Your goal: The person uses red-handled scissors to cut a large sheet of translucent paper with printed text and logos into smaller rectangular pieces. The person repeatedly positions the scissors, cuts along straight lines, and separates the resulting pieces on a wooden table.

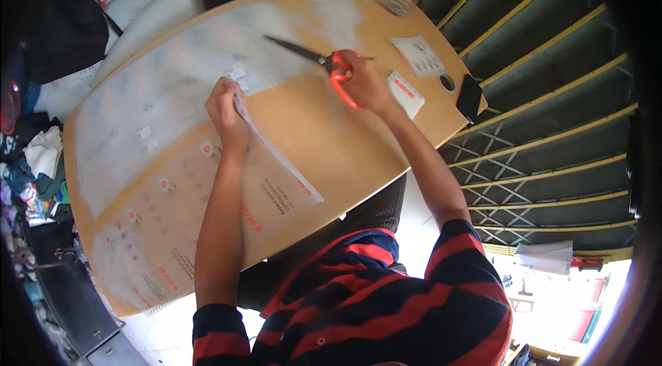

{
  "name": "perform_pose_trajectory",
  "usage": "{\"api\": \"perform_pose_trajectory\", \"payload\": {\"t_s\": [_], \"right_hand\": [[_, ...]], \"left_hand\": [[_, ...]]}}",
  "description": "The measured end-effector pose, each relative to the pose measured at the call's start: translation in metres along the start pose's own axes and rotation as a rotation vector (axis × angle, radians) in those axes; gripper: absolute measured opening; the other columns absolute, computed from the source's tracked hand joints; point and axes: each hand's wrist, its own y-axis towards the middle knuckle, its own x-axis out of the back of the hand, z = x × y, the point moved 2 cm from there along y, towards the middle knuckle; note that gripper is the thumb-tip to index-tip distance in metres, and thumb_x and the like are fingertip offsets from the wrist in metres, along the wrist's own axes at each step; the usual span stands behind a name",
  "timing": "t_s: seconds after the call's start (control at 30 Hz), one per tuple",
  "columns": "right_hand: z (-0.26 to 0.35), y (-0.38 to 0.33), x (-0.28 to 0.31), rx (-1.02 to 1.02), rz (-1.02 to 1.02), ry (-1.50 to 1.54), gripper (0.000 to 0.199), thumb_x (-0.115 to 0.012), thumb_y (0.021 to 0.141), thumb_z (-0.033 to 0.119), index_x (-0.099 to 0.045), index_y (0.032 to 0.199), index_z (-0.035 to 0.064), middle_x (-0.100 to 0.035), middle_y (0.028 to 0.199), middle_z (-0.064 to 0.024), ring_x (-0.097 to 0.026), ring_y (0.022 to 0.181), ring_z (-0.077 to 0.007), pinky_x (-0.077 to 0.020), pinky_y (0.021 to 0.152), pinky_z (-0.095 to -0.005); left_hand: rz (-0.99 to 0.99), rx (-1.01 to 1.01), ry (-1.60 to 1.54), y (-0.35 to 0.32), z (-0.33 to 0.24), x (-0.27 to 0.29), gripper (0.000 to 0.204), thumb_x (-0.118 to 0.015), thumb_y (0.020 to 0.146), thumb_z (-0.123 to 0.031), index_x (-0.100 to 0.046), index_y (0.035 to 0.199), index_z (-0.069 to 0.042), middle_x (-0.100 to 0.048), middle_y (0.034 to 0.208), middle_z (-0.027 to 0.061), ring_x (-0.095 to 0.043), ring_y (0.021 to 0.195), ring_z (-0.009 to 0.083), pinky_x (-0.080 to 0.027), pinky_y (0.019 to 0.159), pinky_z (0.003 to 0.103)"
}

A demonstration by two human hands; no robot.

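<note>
My right hand (pixel 372 85) grips the orange handles of a pair of scissors (pixel 301 49). Their dark blades point left over the table, and they seem slightly parted. My left hand (pixel 226 109) is closed on the edge of a thin, translucent printed sheet (pixel 155 228). Red and black print with small marks covers this sheet, which lies over the table's near left part. Beyond it, a whitish translucent sheet (pixel 186 56) spreads along the far side, with a few small white pieces (pixel 238 74) on it near my left hand.
The wooden table (pixel 331 125) carries a white card with red print (pixel 405 94), a printed paper (pixel 418 56), a round ring-like item (pixel 447 83) and a black phone (pixel 469 98) at its right. A dark folding gate (pixel 545 111) stands beyond. Clutter (pixel 41 159) lines the left.
</note>
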Motion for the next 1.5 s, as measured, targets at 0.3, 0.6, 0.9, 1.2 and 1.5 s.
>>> {"api": "perform_pose_trajectory", "payload": {"t_s": [0.3,0.6,0.9,1.2,1.5], "right_hand": [[-0.041,0.122,0.046,-0.038,-0.082,-0.254,0.036,-0.074,0.079,0.032,-0.069,0.104,0.0052,-0.070,0.089,-0.0196,-0.068,0.084,-0.0377,-0.0516,0.074,-0.0458],[-0.034,0.090,0.028,-0.337,0.213,-0.030,0.059,-0.077,0.078,0.053,-0.070,0.100,-0.0016,-0.061,0.064,-0.0084,-0.060,0.061,-0.0207,-0.0480,0.060,-0.0377],[0.060,-0.064,-0.001,-0.467,0.511,0.520,0.029,-0.081,0.078,0.019,-0.060,0.087,0.0008,-0.050,0.072,0.0008,-0.047,0.068,-0.0069,-0.0406,0.061,-0.0268],[0.052,-0.075,0.025,-0.417,0.231,0.514,0.020,-0.075,0.082,0.010,-0.056,0.085,0.0014,-0.047,0.070,0.0029,-0.043,0.066,-0.0072,-0.0387,0.059,-0.0269],[0.029,-0.129,0.086,-0.434,0.277,0.272,0.048,-0.072,0.088,0.039,-0.057,0.102,-0.0038,-0.068,0.084,-0.0132,-0.065,0.067,-0.0150,-0.0510,0.065,-0.0306]], "left_hand": [[0.051,-0.008,0.170,0.008,0.011,0.011,0.027,-0.046,0.093,-0.023,-0.044,0.073,-0.005,-0.042,0.066,0.0015,-0.038,0.056,0.0093,-0.031,0.051,0.025],[0.171,0.055,0.284,0.003,0.002,-0.003,0.016,-0.062,0.094,-0.012,-0.060,0.084,0.000,-0.058,0.074,0.0002,-0.051,0.070,0.0077,-0.041,0.064,0.024],[0.279,0.087,0.531,0.001,0.004,-0.018,0.023,-0.068,0.092,-0.022,-0.065,0.096,0.000,-0.065,0.078,0.0066,-0.055,0.069,0.0137,-0.046,0.064,0.029],[0.606,0.193,0.990,0.011,-0.034,0.015,0.030,-0.073,0.087,-0.029,-0.064,0.101,-0.004,-0.066,0.075,0.0093,-0.060,0.064,0.0188,-0.046,0.061,0.032],[0.561,0.023,0.879,-0.016,-0.022,0.004,0.020,-0.072,0.088,-0.019,-0.061,0.095,-0.005,-0.060,0.069,0.0079,-0.049,0.057,0.0157,-0.042,0.056,0.033]]}}
